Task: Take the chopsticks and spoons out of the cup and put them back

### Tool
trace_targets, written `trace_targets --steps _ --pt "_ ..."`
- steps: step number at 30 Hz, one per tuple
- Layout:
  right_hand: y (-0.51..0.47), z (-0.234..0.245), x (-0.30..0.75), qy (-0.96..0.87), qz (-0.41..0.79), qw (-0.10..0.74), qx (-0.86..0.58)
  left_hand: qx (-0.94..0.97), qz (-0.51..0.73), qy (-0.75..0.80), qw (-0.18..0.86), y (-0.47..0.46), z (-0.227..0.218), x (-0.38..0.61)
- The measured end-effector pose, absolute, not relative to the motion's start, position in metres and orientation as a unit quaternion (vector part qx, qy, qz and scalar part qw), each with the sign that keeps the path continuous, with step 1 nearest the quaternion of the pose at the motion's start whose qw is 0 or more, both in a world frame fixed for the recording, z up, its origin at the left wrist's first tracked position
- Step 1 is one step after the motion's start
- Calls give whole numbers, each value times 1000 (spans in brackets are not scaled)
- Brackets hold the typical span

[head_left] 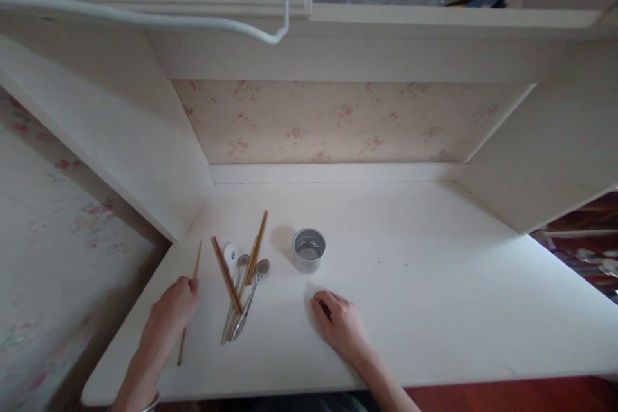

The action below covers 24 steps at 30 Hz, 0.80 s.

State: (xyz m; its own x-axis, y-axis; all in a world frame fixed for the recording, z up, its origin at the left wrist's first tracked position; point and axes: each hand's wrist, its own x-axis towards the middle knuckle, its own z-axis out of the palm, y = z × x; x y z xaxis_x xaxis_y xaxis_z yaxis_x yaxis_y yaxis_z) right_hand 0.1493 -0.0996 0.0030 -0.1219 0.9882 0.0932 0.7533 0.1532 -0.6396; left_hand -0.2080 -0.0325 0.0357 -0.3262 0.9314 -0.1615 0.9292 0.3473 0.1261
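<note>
My left hand [171, 314] rests on the white desk [434, 283] with its fingers curled over a single wooden chopstick [196, 261] that runs under the hand. Just to its right lies a pile of cutlery: several wooden chopsticks [226, 273], two metal spoons [253, 286] and a white ceramic spoon [230, 253]. My right hand [340, 323] lies palm down on the desk, fingers loosely curled, holding nothing. A small round metal cup [309, 248] stands a little beyond it, between the hand and the cutlery pile.
The desk sits in a white alcove with a floral back panel [333, 121] and side walls. A shelf [434, 16] above carries a red-labelled container and plastic-wrapped items. A white cable [145, 18] hangs across the top left.
</note>
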Motion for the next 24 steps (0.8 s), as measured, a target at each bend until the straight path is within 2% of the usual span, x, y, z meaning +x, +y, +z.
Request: trace_targets --steps 2,8,12,16,24 --pt "-100 3 149 -712 228 262 -610 591 64 796 119 -22 61 -191" --pt "-99 5 150 -709 231 268 -611 658 359 624 220 1 144 -105" --pt "-100 4 151 -702 240 283 -608 660 478 502 290 24 169 -49" --pt "-100 0 151 -698 241 296 -606 664 492 461 324 50 156 -14" --pt "-100 -1 153 -699 242 306 -599 682 426 502 317 62 88 8"
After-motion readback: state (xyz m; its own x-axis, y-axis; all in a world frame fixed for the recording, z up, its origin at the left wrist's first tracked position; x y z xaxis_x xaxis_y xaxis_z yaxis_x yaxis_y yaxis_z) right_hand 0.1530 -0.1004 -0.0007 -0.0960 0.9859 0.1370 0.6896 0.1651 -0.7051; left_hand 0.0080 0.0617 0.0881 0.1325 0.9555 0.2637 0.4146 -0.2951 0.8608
